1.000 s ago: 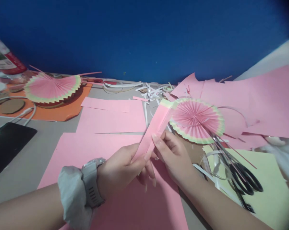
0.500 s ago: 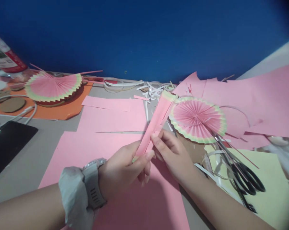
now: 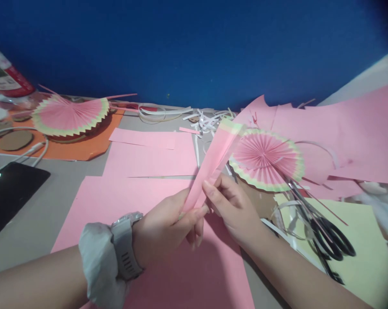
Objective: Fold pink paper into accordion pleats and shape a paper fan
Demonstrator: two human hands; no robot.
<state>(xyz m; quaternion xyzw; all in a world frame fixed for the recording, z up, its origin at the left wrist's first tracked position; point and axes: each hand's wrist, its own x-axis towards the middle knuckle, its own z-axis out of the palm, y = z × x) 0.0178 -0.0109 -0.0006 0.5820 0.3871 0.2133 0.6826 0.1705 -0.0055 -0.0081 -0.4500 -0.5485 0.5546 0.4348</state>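
Note:
A narrow pleated strip of pink paper (image 3: pixel 208 165) with pale green ends slants up and away over the pink sheets. My left hand (image 3: pixel 171 223) pinches its lower end between thumb and fingers. Thumb and fingertips of my right hand (image 3: pixel 228 204) grip its right edge a little higher up. The upper end fans slightly apart. Just right of the strip lies a round pleated pink fan (image 3: pixel 265 159) with a pale green rim. Beneath my hands is a large pink sheet (image 3: pixel 116 201), with a smaller pink sheet (image 3: pixel 149 161) behind it.
Scissors (image 3: pixel 329 236) with black handles lie on a pale green sheet (image 3: pixel 364 231) at right. Another pleated fan (image 3: pixel 71 116) rests over orange paper (image 3: pixel 97 148). A black device (image 3: pixel 16 193) and a bottle (image 3: pixel 10 77) are at left. White paper scraps (image 3: pixel 208 122) lie near the blue wall.
The pleats at the strip's upper end have spread a little wider, and their right edge looks blurred. Both hands keep nearly the same grip and place.

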